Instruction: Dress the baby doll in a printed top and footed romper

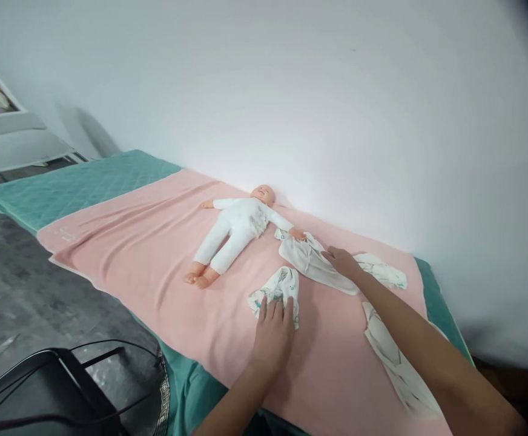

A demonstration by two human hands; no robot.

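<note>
A baby doll (pixel 235 224) in a white outfit lies on its back on the pink blanket (pixel 164 242), arms spread. In front of it is a small crumpled white cloth with green print (pixel 275 283). My left hand (pixel 273 333) rests at its near edge, fingers stretched out and slightly apart. To the right, my right hand (pixel 342 261) reaches over a white baby garment (pixel 307 257), fingers extended at its surface; whether they touch it is unclear. The doll's hand overlaps that garment's upper edge. My right forearm partly covers the other white cloths.
Another white printed cloth (pixel 379 270) and a long white garment (pixel 398 363) lie at the right. Beneath the blanket is a green quilted cover (pixel 95 181). A white wall stands behind. A black chair (pixel 50 387) is at lower left, a white chair (pixel 23 142) farther back.
</note>
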